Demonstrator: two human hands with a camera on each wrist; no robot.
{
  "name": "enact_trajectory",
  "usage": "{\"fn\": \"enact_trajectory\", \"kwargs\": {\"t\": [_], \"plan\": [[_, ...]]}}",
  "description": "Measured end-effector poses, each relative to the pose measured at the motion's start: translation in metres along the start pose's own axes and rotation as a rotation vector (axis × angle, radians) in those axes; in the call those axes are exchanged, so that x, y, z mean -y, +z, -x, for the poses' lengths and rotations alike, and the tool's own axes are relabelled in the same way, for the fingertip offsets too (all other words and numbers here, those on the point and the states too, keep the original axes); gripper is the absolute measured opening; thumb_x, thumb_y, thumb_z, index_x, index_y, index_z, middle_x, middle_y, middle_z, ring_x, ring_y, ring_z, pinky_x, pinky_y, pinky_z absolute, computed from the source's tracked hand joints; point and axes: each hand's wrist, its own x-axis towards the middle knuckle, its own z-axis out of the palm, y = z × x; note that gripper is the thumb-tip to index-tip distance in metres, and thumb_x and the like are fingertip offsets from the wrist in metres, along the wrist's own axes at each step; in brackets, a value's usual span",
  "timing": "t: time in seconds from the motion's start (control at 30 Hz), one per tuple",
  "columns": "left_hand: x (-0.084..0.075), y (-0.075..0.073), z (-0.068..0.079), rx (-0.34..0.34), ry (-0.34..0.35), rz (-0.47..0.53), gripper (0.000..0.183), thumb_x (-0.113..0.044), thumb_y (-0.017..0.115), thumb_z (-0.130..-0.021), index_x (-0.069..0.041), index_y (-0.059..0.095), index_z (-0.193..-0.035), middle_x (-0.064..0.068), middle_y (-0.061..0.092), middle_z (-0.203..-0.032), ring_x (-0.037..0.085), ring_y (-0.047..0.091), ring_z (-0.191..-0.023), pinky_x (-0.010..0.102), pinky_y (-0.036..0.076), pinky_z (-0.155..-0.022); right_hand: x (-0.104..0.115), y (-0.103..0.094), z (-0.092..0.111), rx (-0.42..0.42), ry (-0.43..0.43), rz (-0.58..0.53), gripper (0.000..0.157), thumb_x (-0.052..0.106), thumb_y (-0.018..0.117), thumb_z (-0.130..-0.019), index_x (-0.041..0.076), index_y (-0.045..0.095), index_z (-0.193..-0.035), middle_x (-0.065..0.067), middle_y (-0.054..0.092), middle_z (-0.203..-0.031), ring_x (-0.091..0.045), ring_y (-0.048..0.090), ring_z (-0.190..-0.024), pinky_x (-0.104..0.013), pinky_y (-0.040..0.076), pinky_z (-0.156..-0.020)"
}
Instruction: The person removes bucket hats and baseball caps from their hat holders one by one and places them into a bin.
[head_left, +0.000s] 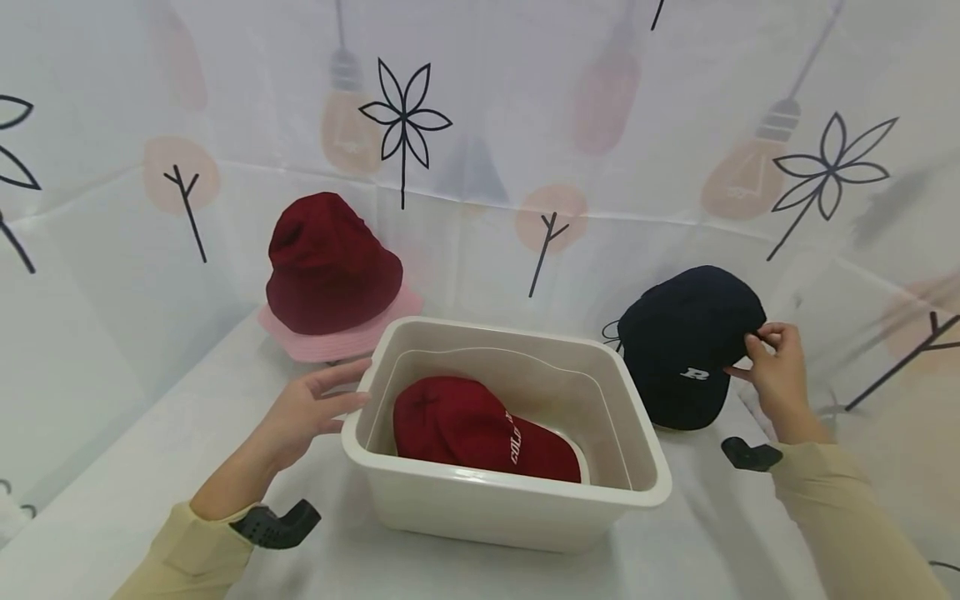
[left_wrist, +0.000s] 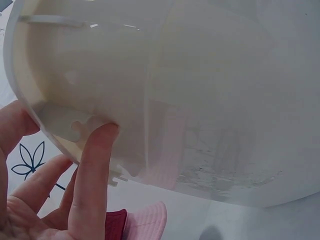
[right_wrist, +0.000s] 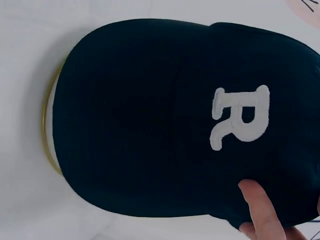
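Note:
A cream plastic bin stands in the middle of the table, with a red cap bearing white lettering inside it. My left hand touches the bin's left rim with spread, fairly straight fingers; in the left wrist view one finger rests against the outer wall below the rim. To the right of the bin is a navy cap with a white R, its brim pointing down toward me. My right hand pinches the navy cap's right side, with one fingertip lying on the fabric near the R.
Behind the bin on the left, a dark red bucket hat sits over a pink brim. A thin black cord shows beside the navy cap. A yellowish edge peeks out under its brim. A patterned cloth hangs behind the table.

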Motion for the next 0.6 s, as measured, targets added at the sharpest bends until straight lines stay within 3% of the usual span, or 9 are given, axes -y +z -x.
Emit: {"fn": "enact_trajectory", "kwargs": {"t": [0.03,0.2,0.3,0.43,0.6], "plan": [[0.000,0.000,0.000,0.001,0.001,0.001,0.061,-0.022,0.069,-0.085,-0.006,0.044,-0.138,0.018,0.043,-0.138,0.040,0.042,-0.123,0.050,0.048,-0.083,0.004,0.001,0.001,-0.001,-0.012,-0.010,0.019,0.006,0.054,-0.093,0.014,0.040,-0.104,-0.002,0.035,-0.114,-0.012,0.049,-0.102,-0.040,0.054,-0.050],[0.001,0.000,-0.001,-0.001,-0.003,0.007,0.062,-0.021,0.070,-0.084,-0.005,0.044,-0.138,0.019,0.044,-0.138,0.040,0.043,-0.123,0.048,0.049,-0.082,0.078,0.038,0.041,-0.010,0.021,0.002,0.014,0.001,0.040,-0.097,0.014,0.034,-0.098,-0.002,0.032,-0.106,-0.009,0.049,-0.088,-0.027,0.053,-0.050],[0.001,0.000,0.000,-0.002,-0.006,0.009,0.062,-0.021,0.070,-0.084,-0.005,0.044,-0.138,0.019,0.044,-0.138,0.039,0.043,-0.123,0.048,0.049,-0.082,0.102,0.047,0.052,0.001,0.043,-0.088,0.014,-0.003,0.036,-0.096,0.011,0.032,-0.097,-0.004,0.031,-0.102,-0.007,0.048,-0.080,-0.025,0.053,-0.050],[0.001,-0.001,-0.001,0.001,-0.002,0.009,0.061,-0.021,0.070,-0.084,-0.005,0.044,-0.138,0.019,0.044,-0.137,0.039,0.043,-0.123,0.049,0.049,-0.083,0.114,0.049,0.054,-0.024,0.089,-0.108,0.015,-0.001,0.034,-0.097,0.013,0.029,-0.098,-0.005,0.029,-0.100,-0.009,0.048,-0.074,-0.026,0.053,-0.050],[0.002,-0.001,-0.001,0.005,0.004,0.015,0.061,-0.020,0.069,-0.085,-0.005,0.045,-0.138,0.018,0.045,-0.137,0.039,0.044,-0.122,0.049,0.049,-0.083,0.115,0.042,0.050,-0.072,0.152,-0.112,0.016,0.003,0.037,-0.097,0.017,0.028,-0.097,-0.004,0.030,-0.102,-0.008,0.054,-0.069,-0.027,0.052,-0.048]]}}
